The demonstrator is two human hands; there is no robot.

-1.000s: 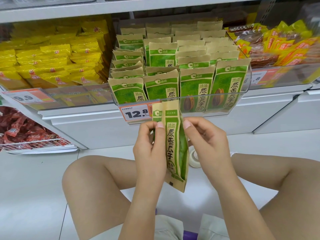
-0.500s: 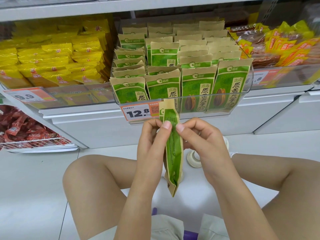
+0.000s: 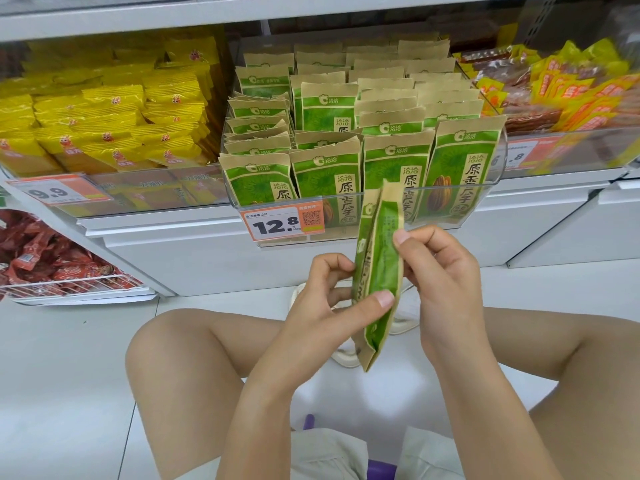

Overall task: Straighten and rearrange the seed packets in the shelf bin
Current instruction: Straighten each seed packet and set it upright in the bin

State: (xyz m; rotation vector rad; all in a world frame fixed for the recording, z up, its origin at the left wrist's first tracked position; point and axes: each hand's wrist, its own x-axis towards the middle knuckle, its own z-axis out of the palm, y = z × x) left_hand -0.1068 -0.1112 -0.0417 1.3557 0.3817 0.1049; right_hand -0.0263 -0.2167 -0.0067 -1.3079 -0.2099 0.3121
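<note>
While edge-on below the bin [image 3: 363,199], packet [image 3: 379,271] between both hands' fingers [image 3: 377,301].

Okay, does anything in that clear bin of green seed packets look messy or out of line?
Yes. In the clear plastic shelf bin, the left column of green-and-kraft seed packets sits lower, leaning and fanned unevenly, while the right-hand rows stand upright and taller.

Head view, downward, close to shelf bin [image 3: 363,202]

Both hands grip one green seed packet [image 3: 379,271] edge-on, left hand [image 3: 325,306] low, right hand [image 3: 443,278] higher. The clear shelf bin [image 3: 450,202] behind holds standing packets.
</note>
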